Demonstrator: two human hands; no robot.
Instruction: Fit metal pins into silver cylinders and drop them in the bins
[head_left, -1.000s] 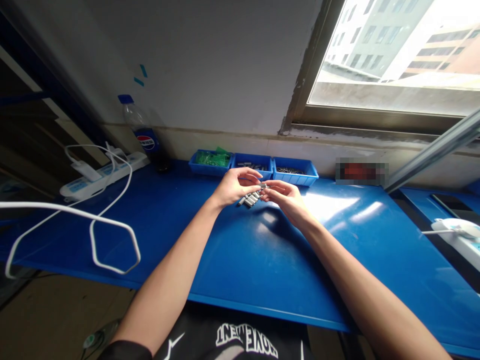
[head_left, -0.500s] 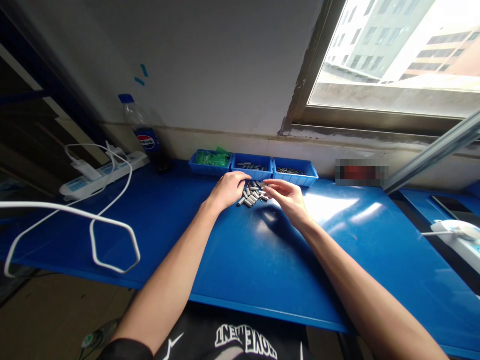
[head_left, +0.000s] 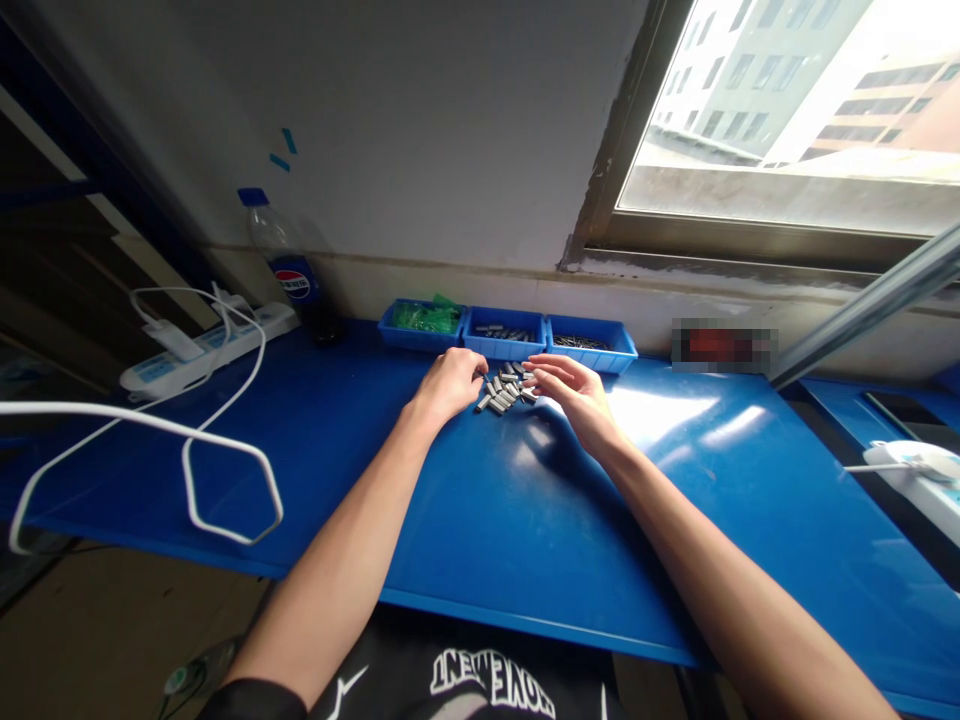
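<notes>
A loose pile of small silvery metal cylinders (head_left: 504,392) lies on the blue table between my hands. At its left edge is my left hand (head_left: 452,382), fingers curled down and pressed together; whatever they may hold is hidden. My right hand (head_left: 574,392) reaches in from the other side, fingers stretched over the pile's right edge, thumb a little apart, no held piece visible. Just behind the pile stand three blue bins: a bin with green bags (head_left: 384,326), a bin with grey metal pieces (head_left: 502,350), and a bin with thin dark metal pins (head_left: 592,360).
A cola bottle (head_left: 296,280) stands at the back left against the wall. Beside it lies a white power strip (head_left: 172,365), its white cable (head_left: 225,437) looping over the table's left side. A metal bar (head_left: 862,305) slants along the right. Another power strip (head_left: 915,480) sits far right.
My left hand's fingers have drawn back slightly and curled down at the pile's left edge. My right hand has moved slightly left, its fingers straighter. The bins are unmoved.
</notes>
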